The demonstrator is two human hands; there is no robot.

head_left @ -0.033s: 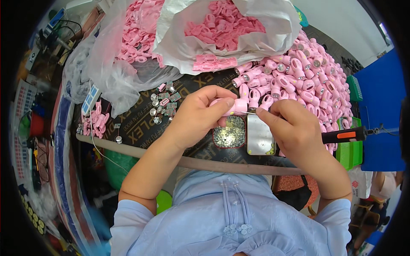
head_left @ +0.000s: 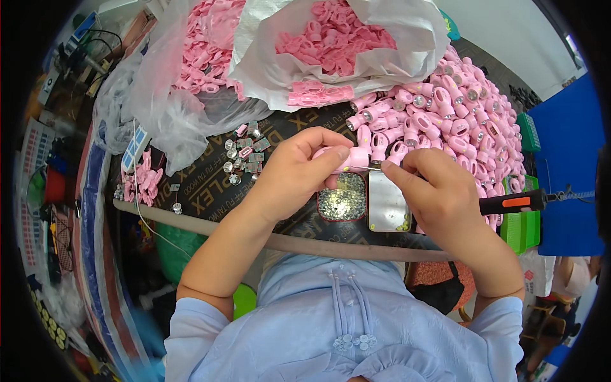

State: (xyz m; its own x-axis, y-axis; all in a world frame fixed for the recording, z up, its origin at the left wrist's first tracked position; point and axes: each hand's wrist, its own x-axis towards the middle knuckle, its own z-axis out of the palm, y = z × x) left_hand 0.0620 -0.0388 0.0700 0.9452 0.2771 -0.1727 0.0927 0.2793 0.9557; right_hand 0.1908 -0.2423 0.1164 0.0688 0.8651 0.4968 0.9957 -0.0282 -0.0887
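I see both forearms (head_left: 224, 251) angle inward from the bottom of the frame, elbows bent. The left hand (head_left: 302, 169) pinches a pink flashlight (head_left: 358, 158) just above centre between closed thumb and fingers; the right hand (head_left: 439, 191), back turned up, curls its fingers round a black-handled tool (head_left: 512, 202), the thin tip by the flashlight's wide end.

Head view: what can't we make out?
All head view:
Pink piece: partly covered by left hand.
Whether black-orange handle joins thin metal tip: hidden by right hand.
Small parts in red-rimmed tin: too small to identify.
Person at right: cut off by fisheye rim.
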